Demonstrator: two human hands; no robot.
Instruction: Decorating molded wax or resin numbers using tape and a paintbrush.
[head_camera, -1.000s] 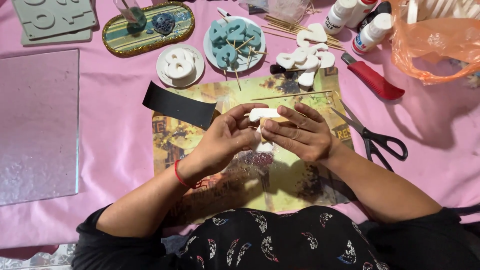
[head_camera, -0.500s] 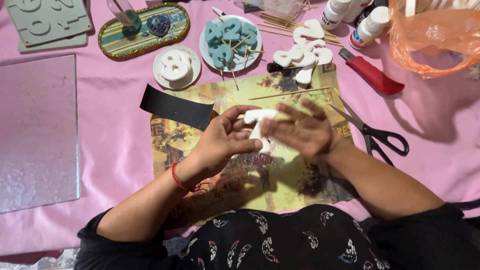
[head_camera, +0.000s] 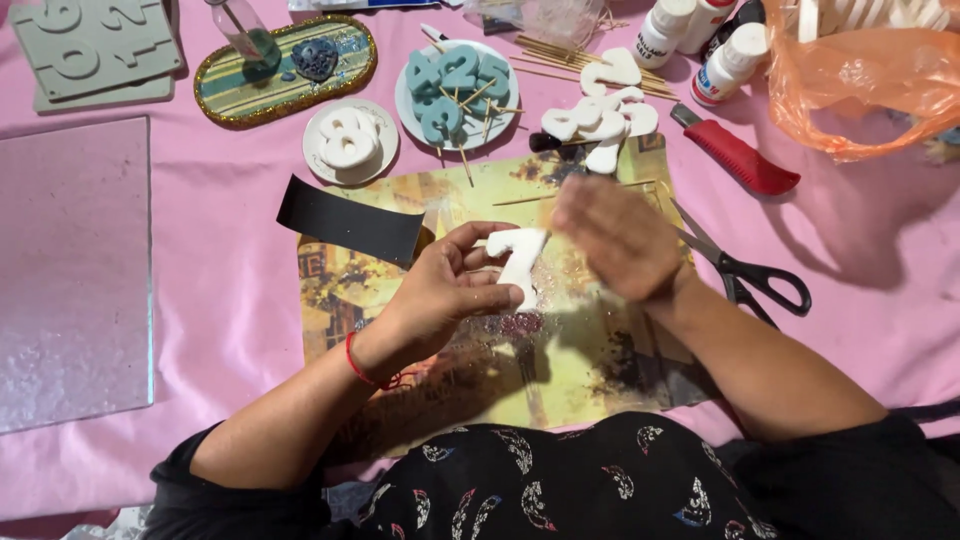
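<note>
Lifted off the white piece since before, the right hand (head_camera: 620, 238) hovers blurred, fingers spread, holding nothing. Under it lies the printed sheet (head_camera: 590, 360). Left hand (head_camera: 445, 292) pinches the white numeral (head_camera: 522, 258) above that sheet.

I hold a number piece (head_camera: 520, 262) over the mat (head_camera: 590, 380) at the table's near edge; scissors (head_camera: 745, 272) lie right of the mat, two plates (head_camera: 350, 140) behind it, a board (head_camera: 70, 270) at the left edge.
</note>
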